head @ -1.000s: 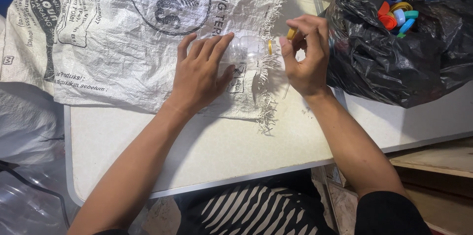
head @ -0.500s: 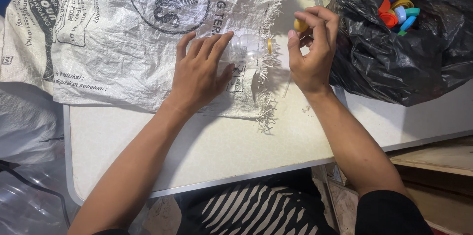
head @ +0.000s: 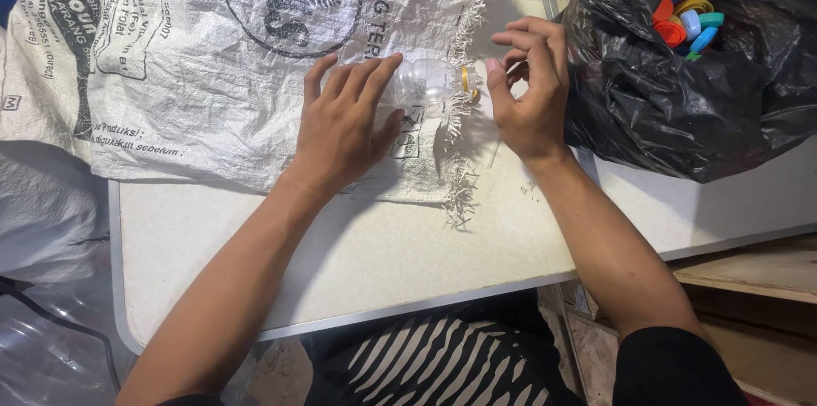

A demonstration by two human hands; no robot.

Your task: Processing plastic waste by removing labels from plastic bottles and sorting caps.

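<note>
Colours round the clear bottle (head: 423, 82) — quick list

Bottle: see-through w/ yellow ring at neck. Under it, white woven sack (head: 213, 74) w/ black print. Right of it, black bag (head: 672, 91) — caps (head: 694, 10) in red, blue, yellow, teal. Below: cream table (head: 357, 261), black-white striped cloth (head: 442, 363).

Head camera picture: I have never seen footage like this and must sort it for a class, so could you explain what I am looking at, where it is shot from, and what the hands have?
This is no machine: a person wears a camera on the head, so you look down along their own two arms. The left hand lies flat, pressing a small clear plastic bottle that lies on its side on a white woven sack spread over a pale table. The bottle's neck, with a yellow ring, points toward the right hand, which is open beside it with fingers curled; whether it holds anything small I cannot tell. To the right sits a black plastic bag with coloured bottle caps inside. Clear plastic lies at the lower left.
</note>
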